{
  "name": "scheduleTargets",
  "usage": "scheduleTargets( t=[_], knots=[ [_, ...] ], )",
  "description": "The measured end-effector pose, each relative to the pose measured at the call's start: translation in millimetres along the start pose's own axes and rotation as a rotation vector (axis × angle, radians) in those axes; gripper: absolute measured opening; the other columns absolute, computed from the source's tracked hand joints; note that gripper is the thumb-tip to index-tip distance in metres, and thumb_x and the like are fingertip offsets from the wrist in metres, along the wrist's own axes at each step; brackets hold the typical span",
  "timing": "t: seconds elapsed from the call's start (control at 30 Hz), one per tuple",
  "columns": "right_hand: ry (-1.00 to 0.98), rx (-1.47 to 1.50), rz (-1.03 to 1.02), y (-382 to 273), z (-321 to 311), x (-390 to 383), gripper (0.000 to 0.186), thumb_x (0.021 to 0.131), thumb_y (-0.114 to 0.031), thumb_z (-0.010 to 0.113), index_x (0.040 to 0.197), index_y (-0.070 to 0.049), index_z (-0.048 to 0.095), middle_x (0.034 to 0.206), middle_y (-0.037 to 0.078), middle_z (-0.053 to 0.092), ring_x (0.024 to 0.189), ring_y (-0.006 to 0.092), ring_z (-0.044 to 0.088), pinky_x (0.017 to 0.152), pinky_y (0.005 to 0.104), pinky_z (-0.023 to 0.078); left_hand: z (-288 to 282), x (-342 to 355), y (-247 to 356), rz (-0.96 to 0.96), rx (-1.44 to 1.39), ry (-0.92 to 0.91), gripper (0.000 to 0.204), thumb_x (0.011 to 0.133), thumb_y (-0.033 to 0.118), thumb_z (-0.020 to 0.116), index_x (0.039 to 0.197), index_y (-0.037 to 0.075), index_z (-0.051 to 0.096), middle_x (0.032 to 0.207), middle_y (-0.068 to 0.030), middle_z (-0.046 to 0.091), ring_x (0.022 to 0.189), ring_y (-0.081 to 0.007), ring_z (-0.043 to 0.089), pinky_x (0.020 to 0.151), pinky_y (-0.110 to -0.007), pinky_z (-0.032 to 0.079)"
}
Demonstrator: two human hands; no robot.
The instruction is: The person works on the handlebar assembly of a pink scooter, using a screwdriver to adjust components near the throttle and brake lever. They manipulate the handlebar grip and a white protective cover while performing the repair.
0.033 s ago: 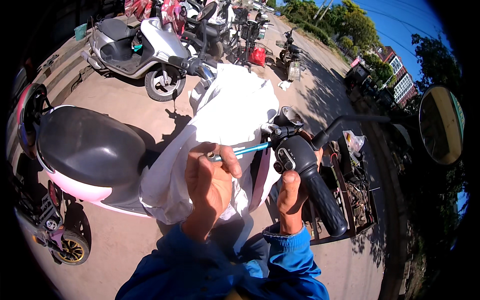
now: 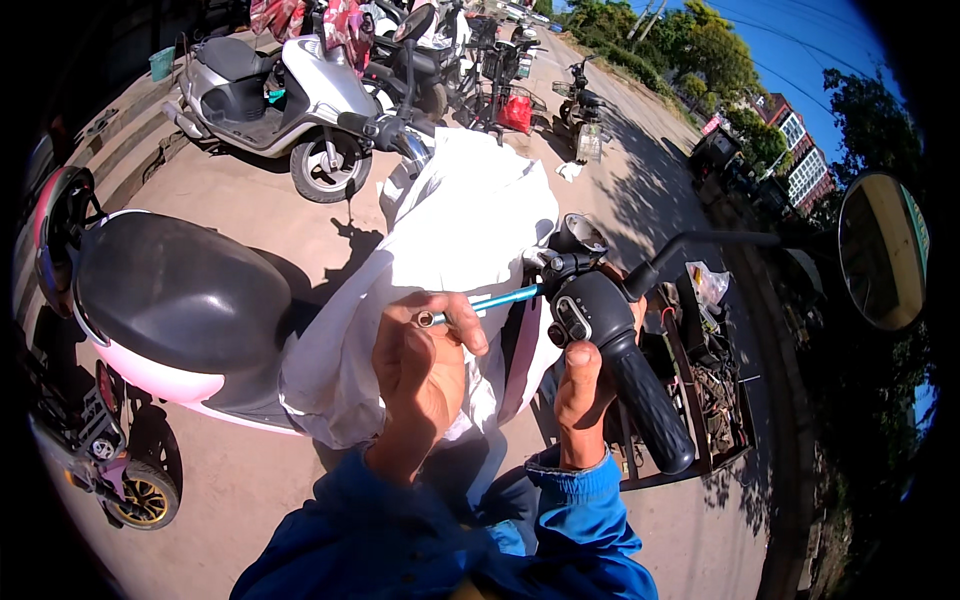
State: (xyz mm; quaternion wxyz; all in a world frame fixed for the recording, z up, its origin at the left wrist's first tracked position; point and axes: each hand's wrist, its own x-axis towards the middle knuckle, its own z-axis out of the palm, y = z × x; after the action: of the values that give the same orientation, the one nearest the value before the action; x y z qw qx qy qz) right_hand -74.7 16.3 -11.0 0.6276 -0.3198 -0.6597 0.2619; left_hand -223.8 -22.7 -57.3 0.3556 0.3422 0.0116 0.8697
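Wrench [image 2: 478, 304] in left hand [image 2: 420, 370], right hand [image 2: 585, 400] under handlebar [image 2: 610, 330].

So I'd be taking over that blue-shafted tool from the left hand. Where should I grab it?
Probably the bare blue shaft between the left hand and the handlebar switch housing, pinching from above; its metal end sits in the fingers, its tip at the housing.

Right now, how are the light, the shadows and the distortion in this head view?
Head view: hard sunlight from a clear sky; glare washes out the white cloth over the pink scooter; sharp dark shadows lie on the pavement; the fisheye bends straight edges, with a black rim around the picture; left hand and blue wrench are sharp.
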Motion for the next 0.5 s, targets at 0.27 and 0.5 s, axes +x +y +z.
scheduleTargets(
  t=[0.27, 0.5],
  knots=[
    [-0.017, -0.014, -0.025, -2, 1, 3, 0.110, 0.075, -0.072, 0.078, 0.144, 0.007, 0.042, 0.131, 0.015, 0.047, 0.120, 0.0285, 0.057, 0.101, 0.0428, 0.049, -7, -17, -2, 0.056, 0.155, -0.020, 0.017, 0.104, 0.016, 0.058, 0.116, 0.004, 0.058, 0.128, -0.0188, 0.060, 0.109, -0.0237, 0.061, 0.094, -0.038, 0.051],
    [0.008, 0.048, -0.003, 2, 3, -2, 0.103, 0.078, -0.068, 0.076, 0.144, 0.005, 0.044, 0.132, 0.015, 0.047, 0.121, 0.0283, 0.056, 0.101, 0.0423, 0.049, 6, -10, 4, -0.232, -0.337, 0.267, 0.024, 0.108, 0.028, 0.059, 0.123, 0.010, 0.059, 0.123, -0.0105, 0.063, 0.103, -0.0213, 0.062, 0.093, -0.033, 0.052]
  ],
)
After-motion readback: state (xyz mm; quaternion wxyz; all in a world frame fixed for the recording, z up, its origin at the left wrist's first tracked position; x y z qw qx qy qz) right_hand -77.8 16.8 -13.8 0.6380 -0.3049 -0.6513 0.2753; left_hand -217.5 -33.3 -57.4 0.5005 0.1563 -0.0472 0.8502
